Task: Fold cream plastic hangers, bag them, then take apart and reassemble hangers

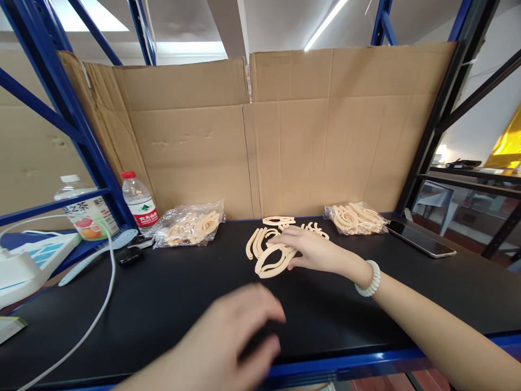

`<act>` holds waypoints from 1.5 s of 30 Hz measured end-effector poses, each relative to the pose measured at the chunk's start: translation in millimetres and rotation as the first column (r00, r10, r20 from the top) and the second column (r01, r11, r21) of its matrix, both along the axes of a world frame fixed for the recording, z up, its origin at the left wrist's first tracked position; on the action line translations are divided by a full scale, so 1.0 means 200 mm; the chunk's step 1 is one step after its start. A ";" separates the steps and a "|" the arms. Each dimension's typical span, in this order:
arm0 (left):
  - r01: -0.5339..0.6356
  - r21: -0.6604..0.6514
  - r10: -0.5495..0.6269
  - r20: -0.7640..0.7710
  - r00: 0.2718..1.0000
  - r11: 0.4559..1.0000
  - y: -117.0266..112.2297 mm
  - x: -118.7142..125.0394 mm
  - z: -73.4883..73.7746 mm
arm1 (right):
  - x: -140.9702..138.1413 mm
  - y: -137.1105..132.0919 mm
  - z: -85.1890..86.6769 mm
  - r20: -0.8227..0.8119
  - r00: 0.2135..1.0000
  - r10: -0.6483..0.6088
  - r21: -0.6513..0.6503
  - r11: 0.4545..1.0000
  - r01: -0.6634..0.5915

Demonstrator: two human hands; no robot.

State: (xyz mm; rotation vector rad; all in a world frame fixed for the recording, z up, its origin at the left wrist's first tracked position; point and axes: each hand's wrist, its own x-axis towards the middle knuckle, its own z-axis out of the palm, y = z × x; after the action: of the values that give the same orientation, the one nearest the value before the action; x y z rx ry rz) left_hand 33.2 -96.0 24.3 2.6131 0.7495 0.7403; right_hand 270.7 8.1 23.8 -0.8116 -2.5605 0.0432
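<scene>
My right hand (305, 248) has its fingers and thumb closed on the right end of a beige oval frame of curved strips (269, 272), which is pointed at its near left end. My left hand (234, 328) is nearer to me above the black table, blurred by motion. Its thumb and fingers are apart, and nothing shows between them. Behind the right hand lie several loose beige curved strips (256, 243) and another slim beige oval piece (279, 221). The fingers partly cover some of these pieces.
Clear bags of beige pieces lie at the back left (191, 225) and back right (355, 218). A phone (421, 239) rests at right. Bottles (140, 203), a pale brush (95, 255), a black object (129, 255) and a white cable (106, 296) occupy the left. Cardboard (293, 141) stands behind.
</scene>
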 end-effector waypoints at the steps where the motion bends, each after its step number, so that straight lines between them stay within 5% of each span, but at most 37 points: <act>1: -0.206 0.017 0.205 0.015 0.979 0.978 0.08 -0.03 0.04 | 0.00 0.00 0.00 -0.005 1.000 0.005 0.010 1.000 -0.005; 3: -0.380 -0.079 0.382 0.007 0.924 0.922 0.25 -0.05 0.09 | -0.02 -0.02 0.01 -0.024 0.999 0.028 0.024 0.999 -0.027; 6: -0.220 -0.455 0.220 -0.054 0.974 0.863 0.44 -0.03 0.07 | -0.04 -0.04 0.02 -0.040 0.998 0.058 0.021 0.998 -0.057; 9: -0.174 -0.600 0.183 -0.046 0.982 0.781 0.50 0.01 -0.01 | -0.03 -0.05 0.02 -0.063 0.996 0.058 0.015 0.998 -0.057; 14: -0.144 -0.666 0.240 0.054 0.969 0.732 0.48 0.00 -0.08 | 0.01 -0.02 0.00 -0.169 0.985 0.017 -0.007 1.000 -0.018; 18: -0.140 -0.692 0.336 0.156 0.929 0.708 0.47 -0.02 -0.11 | 0.01 -0.02 -0.02 -0.308 0.948 -0.086 -0.152 0.988 0.040; 25: -0.095 -0.727 0.462 0.325 0.825 0.680 0.46 0.00 -0.16 | 0.04 -0.01 -0.13 -0.355 0.901 -0.249 -0.546 0.838 0.017; 30: -0.067 -0.726 0.489 0.388 0.781 0.684 0.45 0.02 -0.18 | 0.05 -0.01 -0.18 -0.284 0.917 -0.281 -0.597 0.800 0.061; 35: -0.067 -0.741 0.566 0.447 0.693 0.668 0.43 0.02 -0.16 | 0.05 0.00 -0.15 -0.417 0.800 -0.432 -0.747 0.664 -0.032; 38: -0.084 -0.735 0.597 0.472 0.649 0.673 0.44 0.02 -0.16 | 0.08 0.01 -0.16 -0.501 0.635 -0.588 -0.781 0.623 -0.039; 42: -0.094 -0.722 0.605 0.493 0.626 0.686 0.44 0.02 -0.16 | 0.12 0.02 -0.18 -0.689 0.301 -0.659 -0.662 0.742 0.111; 44: -0.086 -0.720 0.600 0.499 0.626 0.689 0.43 0.02 -0.16 | 0.14 0.01 -0.17 -0.783 0.255 -0.568 -0.506 0.819 0.271; 45: -0.082 -0.719 0.596 0.501 0.627 0.691 0.43 0.02 -0.16 | 0.14 0.00 -0.15 -0.811 0.311 -0.496 -0.385 0.851 0.357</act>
State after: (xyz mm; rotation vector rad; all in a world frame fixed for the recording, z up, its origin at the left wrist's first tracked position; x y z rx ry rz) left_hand 36.9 -10.5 -8.0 1.3584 1.0466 1.2382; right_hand 298.5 7.9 -5.5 -1.1112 -1.2523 0.3836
